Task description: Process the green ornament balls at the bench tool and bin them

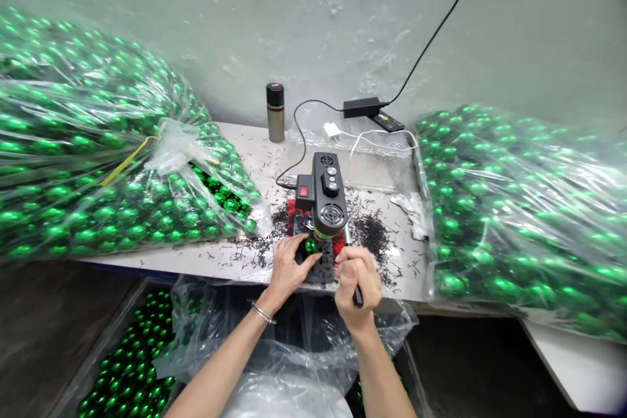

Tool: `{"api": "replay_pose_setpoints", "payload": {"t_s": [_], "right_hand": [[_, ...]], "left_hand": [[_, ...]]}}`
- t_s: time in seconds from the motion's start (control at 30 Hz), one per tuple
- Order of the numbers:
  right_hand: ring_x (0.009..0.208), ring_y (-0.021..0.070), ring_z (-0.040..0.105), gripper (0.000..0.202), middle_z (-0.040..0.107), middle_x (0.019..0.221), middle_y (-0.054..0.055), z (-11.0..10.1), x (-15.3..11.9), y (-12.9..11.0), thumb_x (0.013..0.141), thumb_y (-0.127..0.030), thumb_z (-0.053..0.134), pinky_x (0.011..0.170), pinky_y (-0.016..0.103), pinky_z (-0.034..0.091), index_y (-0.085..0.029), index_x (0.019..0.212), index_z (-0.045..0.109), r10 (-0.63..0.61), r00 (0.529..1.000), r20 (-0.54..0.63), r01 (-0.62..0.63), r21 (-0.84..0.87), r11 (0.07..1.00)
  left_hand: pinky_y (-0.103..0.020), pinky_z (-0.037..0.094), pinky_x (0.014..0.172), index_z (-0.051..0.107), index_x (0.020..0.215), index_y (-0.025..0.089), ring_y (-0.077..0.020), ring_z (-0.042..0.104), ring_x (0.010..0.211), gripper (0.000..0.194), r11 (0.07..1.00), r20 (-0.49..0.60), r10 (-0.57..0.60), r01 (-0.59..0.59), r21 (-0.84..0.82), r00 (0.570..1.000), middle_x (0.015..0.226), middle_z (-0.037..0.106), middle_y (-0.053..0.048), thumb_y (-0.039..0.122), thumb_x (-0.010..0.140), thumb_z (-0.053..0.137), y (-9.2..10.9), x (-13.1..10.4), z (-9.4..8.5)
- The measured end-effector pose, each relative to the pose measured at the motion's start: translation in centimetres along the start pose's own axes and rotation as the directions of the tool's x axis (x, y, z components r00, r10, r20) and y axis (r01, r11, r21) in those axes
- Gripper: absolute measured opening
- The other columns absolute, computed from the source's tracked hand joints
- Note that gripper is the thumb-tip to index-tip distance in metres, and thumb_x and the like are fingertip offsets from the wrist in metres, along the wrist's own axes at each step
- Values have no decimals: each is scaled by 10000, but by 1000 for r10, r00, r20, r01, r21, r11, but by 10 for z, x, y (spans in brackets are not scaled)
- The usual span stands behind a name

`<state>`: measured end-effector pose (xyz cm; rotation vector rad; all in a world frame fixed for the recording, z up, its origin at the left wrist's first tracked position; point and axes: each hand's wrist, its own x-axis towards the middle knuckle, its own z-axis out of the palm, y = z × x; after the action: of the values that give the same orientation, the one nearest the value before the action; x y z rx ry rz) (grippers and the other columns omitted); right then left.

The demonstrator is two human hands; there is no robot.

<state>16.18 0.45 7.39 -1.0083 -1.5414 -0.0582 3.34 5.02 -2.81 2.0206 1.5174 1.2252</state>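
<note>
A small black press-like machine point(329, 186) with buttons, vents and a red switch stands on the table. Under its head sits a shiny green ball point(310, 246), on a dark base point(318, 271). My left hand point(289, 268) reaches in from the left, thumb and forefinger spread on either side of the ball; whether they touch it I cannot tell. At the machine's right side, my right hand point(360, 281) is wrapped round a black lever handle point(358, 298), whose end pokes out below the fist. Short black pieces point(375, 238) lie scattered around the base.
Large clear bags of green balls stand left point(98, 163) and right point(514, 222). Behind are a bottle point(275, 114), a power adapter point(362, 107), a phone-like object point(386, 121) and a white charger point(332, 130). Below the table edge lies an open bag of balls point(132, 353).
</note>
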Motion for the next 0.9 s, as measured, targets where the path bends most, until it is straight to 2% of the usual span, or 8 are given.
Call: {"api": "replay_pose_setpoints", "payload": {"t_s": [0.17, 0.37, 0.5, 0.63, 0.77, 0.9], "right_hand": [[664, 118, 549, 260, 524, 705, -7, 0, -2, 1, 923, -68, 423, 595, 260, 448, -210, 711, 473, 0, 1000, -8, 0, 8, 1000], [667, 112, 546, 257, 521, 715, -2, 1, -3, 2, 928, -68, 415, 593, 255, 450, -206, 718, 472, 8, 1000, -7, -7, 13, 1000], [669, 115, 547, 258, 521, 711, 0, 1, -4, 2, 934, -74, 410, 592, 255, 454, -205, 721, 473, -1, 1000, -7, 1, 11, 1000], [651, 121, 546, 258, 524, 706, 2, 1, -3, 2, 937, -85, 420, 578, 260, 453, -209, 716, 472, -4, 1000, -5, 4, 3, 1000], [652, 118, 543, 262, 516, 700, -1, 1, -3, 2, 936, -81, 413, 583, 255, 451, -209, 714, 467, -3, 1000, -7, 3, -4, 1000], [655, 111, 537, 258, 518, 711, -4, 1, -3, 2, 931, -73, 415, 591, 249, 445, -207, 715, 465, -4, 1000, -12, 4, 7, 1000]], "left_hand": [[-460, 441, 963, 658, 1188, 203, -267, 620, 1052, 333, 1000, 9, -6, 6, 0, 1000, 1099, 724, -98, 350, 889, 666, 0, 1, 3], [-473, 415, 981, 677, 1175, 229, -272, 598, 1080, 297, 1000, 112, 6, -4, -23, 994, 1111, 725, -84, 324, 894, 667, 3, 2, -1], [-467, 416, 992, 682, 1159, 210, -272, 598, 1096, 289, 998, 94, -23, 29, -60, 995, 1108, 714, -93, 309, 887, 667, -2, 1, 2], [-449, 417, 1013, 669, 1209, 239, -255, 600, 1128, 318, 988, 73, -94, 102, -120, 993, 1139, 701, -83, 299, 898, 636, -14, -1, 2], [-442, 416, 1019, 668, 1217, 252, -253, 608, 1143, 326, 981, 113, -117, 133, -141, 987, 1169, 705, -78, 306, 898, 631, -20, 0, -5], [-476, 380, 1049, 645, 1236, 248, -261, 606, 1173, 336, 994, 172, -49, 65, -90, 984, 1225, 699, -81, 300, 905, 631, -17, 5, -15]]}}
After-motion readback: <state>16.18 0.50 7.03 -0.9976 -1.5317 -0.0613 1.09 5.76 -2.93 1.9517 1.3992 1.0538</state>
